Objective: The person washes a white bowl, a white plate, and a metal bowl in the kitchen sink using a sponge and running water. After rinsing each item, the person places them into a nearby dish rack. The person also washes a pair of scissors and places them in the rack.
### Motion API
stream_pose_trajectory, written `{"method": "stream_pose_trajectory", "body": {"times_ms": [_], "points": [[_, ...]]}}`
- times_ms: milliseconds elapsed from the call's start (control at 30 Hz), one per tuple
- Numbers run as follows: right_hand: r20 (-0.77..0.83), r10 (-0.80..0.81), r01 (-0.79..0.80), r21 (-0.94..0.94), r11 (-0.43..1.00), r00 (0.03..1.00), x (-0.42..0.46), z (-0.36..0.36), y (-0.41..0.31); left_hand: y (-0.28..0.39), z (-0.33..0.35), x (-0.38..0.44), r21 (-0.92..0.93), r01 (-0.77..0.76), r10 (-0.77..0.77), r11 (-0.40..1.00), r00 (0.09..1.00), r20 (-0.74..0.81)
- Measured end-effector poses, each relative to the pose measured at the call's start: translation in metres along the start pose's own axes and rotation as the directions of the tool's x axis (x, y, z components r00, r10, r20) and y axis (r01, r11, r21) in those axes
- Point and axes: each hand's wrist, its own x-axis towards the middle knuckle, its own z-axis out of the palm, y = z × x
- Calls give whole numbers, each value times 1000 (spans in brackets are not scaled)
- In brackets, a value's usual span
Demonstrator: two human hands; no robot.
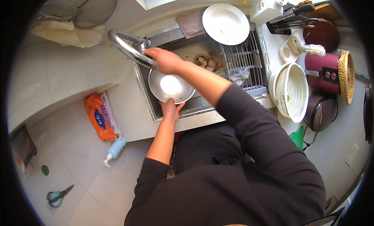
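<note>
A round stainless steel bowl (163, 90) is tilted in the left part of the sink (201, 107), under the curved metal faucet (124, 49). My left hand (171, 109) grips the bowl's near rim, thumb on top and fingers below. Across the bowl's far side reaches my right hand (163, 61), at the faucet by its base; its fingers are partly hidden behind the spout, so its hold cannot be told. Eggshells and scraps (206, 62) lie around the sink's drain. A white plate (226, 21) rests at the sink's back edge, beside a roll-up metal drying rack (242, 58).
White colanders (292, 91) stand right of the sink, near a knife block (277, 27) and a brush (315, 50). A brown cloth (190, 23) hangs at the back edge. An orange wipes pack (99, 118), a blue pump bottle (117, 150) and scissors (58, 196) lie to the left.
</note>
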Motion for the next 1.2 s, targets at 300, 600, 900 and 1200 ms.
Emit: {"method": "stream_pose_trajectory", "body": {"times_ms": [300,600,900,1200], "points": [[71,269,-278,225,934,961,-1,65,-15,3,-17,-7,-133,37,-33,990,999,33],[330,780,-138,943,-304,532,-74,65,45,7,-9,12,-12,92,-88,996,982,164],[-16,697,-696,-61,715,717,-42,44,44,24,5,9,25,120,-122,993,958,258],[-476,438,-491,16,871,762,-131,-31,58,32,12,40,199,86,-116,976,982,146]]}}
